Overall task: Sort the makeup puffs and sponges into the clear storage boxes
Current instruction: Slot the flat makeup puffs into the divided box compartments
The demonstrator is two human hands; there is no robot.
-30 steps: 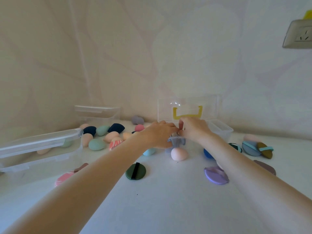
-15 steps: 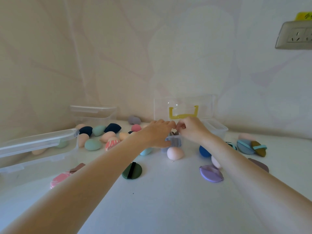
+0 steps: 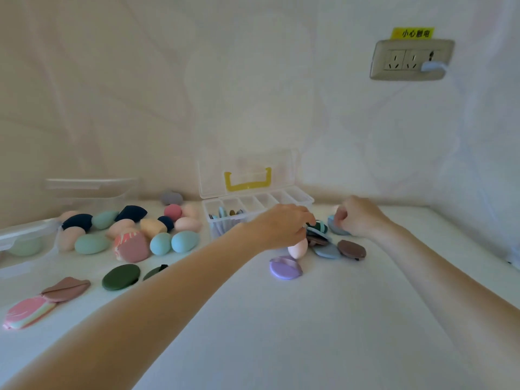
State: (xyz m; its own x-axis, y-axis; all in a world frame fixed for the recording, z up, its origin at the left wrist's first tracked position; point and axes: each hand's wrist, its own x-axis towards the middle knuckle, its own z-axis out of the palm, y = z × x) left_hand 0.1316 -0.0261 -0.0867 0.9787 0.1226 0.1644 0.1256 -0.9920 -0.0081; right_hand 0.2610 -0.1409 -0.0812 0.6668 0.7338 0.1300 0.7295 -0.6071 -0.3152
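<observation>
- Right now we reach with both hands to the small heap of flat puffs just right of the divided clear box (image 3: 257,205), presumably because that box takes the flat ones standing on edge; a few puffs (image 3: 225,213) already stand in its leftmost compartment.
- Our left hand (image 3: 281,226) is curled over the top of the heap, fingertips pinching the green-striped puff (image 3: 318,227), as far as we can tell.
- Our right hand (image 3: 358,218) is curled on a blue-grey puff (image 3: 336,229) at the heap's far side; whether it grips or merely rests there we cannot tell.
- The box lid with its yellow handle (image 3: 247,180) leans open against the wall, so the compartments lie free from above.
- Under our left hand a pale pink egg sponge (image 3: 298,249) touches the heap, and we judge it could roll if nudged.
- A lilac puff (image 3: 285,267), a brown puff (image 3: 351,249) and a blue puff (image 3: 326,251) lie near, yet to be sorted.
- Further left a cluster of egg sponges (image 3: 132,229) waits, with a dark green puff (image 3: 121,277), a mauve puff (image 3: 66,288) and a pink striped puff (image 3: 28,312) in front.
- Two larger clear tubs (image 3: 92,190) sit along the left; one holds a greenish sponge (image 3: 25,247).
- A wall socket (image 3: 410,61) hangs above, well apart.
</observation>
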